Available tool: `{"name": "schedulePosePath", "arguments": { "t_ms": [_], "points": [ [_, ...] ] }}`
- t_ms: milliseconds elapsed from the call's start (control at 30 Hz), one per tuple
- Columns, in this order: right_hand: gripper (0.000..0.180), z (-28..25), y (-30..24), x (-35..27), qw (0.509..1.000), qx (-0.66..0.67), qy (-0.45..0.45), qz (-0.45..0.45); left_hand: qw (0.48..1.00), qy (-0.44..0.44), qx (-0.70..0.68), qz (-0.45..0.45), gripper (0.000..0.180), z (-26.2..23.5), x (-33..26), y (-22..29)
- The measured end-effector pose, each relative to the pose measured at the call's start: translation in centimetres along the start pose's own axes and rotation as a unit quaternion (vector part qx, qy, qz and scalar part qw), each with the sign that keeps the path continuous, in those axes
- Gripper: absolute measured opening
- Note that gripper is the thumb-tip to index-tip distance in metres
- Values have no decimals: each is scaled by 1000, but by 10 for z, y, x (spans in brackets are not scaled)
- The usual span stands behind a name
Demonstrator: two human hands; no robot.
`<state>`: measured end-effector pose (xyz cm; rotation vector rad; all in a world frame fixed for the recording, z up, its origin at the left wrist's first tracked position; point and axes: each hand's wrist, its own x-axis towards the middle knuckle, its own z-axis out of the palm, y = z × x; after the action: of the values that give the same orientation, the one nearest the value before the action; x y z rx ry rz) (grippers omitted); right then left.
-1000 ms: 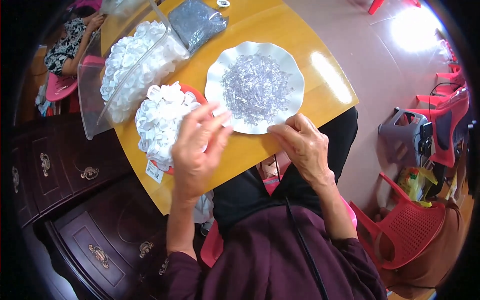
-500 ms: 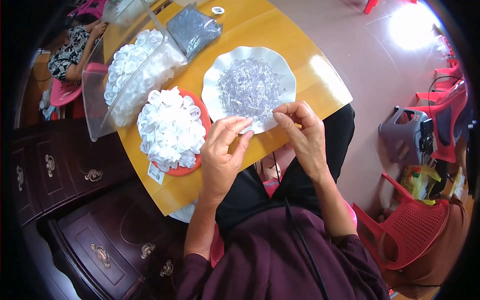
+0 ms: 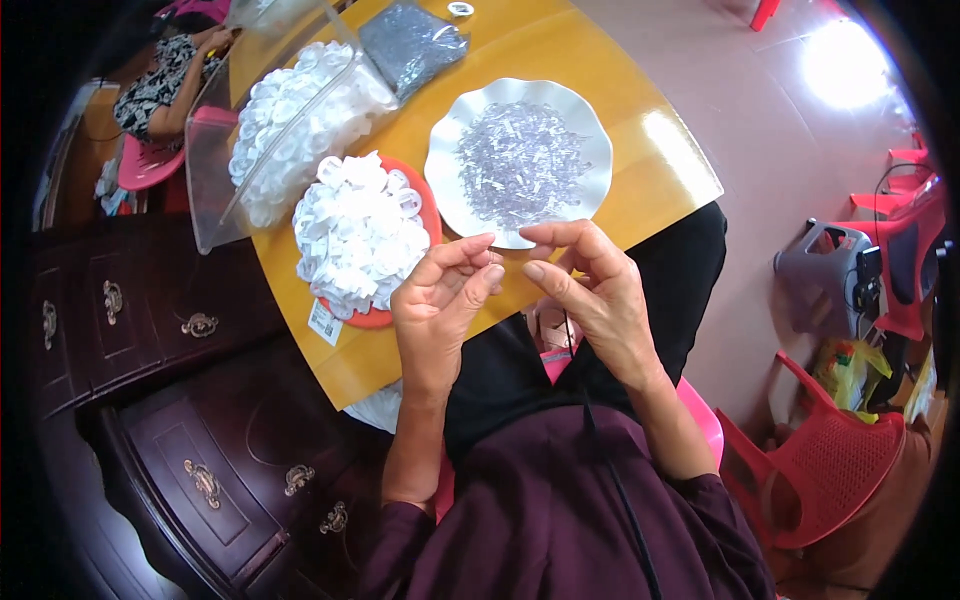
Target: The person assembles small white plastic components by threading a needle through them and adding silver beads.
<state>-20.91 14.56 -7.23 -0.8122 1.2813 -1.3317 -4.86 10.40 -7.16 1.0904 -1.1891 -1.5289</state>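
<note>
Both hands pinch a tiny part between them at the table edge.

The left hand (image 3: 440, 300) and right hand (image 3: 590, 290) are raised with fingertips nearly meeting, thumb and forefinger of each pressed together on a small, thin part (image 3: 497, 256) too small to make out, held just over the near rim of the white plate (image 3: 445, 190). That scalloped plate holds a heap of small clear pieces (image 3: 520, 160). Left of it, a red dish (image 3: 428, 215) is piled with white caps (image 3: 355, 235); beyond, a clear bag (image 3: 215, 190) holds more white caps, and a grey bag (image 3: 410, 45) lies near the far edge of the yellow table (image 3: 640, 160). Another person (image 3: 165, 85) sits at upper left.
</note>
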Motion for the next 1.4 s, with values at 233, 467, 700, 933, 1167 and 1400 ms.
{"name": "schedulePosePath", "arguments": {
  "t_ms": [233,467,700,933,1167,1400],
  "points": [
    [23,15,4,-10,998,-33,-51,26,993,20,-103,-44,13,-17,-15,1],
    [20,22,24,-16,995,-48,-81,-32,979,15,-203,-25,7,-22,-33,-14],
    [11,43,25,-23,984,111,-116,70,961,22,-270,-47,9,-34,-50,-21],
    [11,49,33,-23,985,110,-91,100,995,47,-93,6,11,-50,-46,-6],
    [12,41,36,-20,979,155,-45,124,775,96,569,257,27,-85,1,26],
    [11,32,36,-20,982,140,-53,118,752,83,623,199,29,-84,13,23]
  ]
}}
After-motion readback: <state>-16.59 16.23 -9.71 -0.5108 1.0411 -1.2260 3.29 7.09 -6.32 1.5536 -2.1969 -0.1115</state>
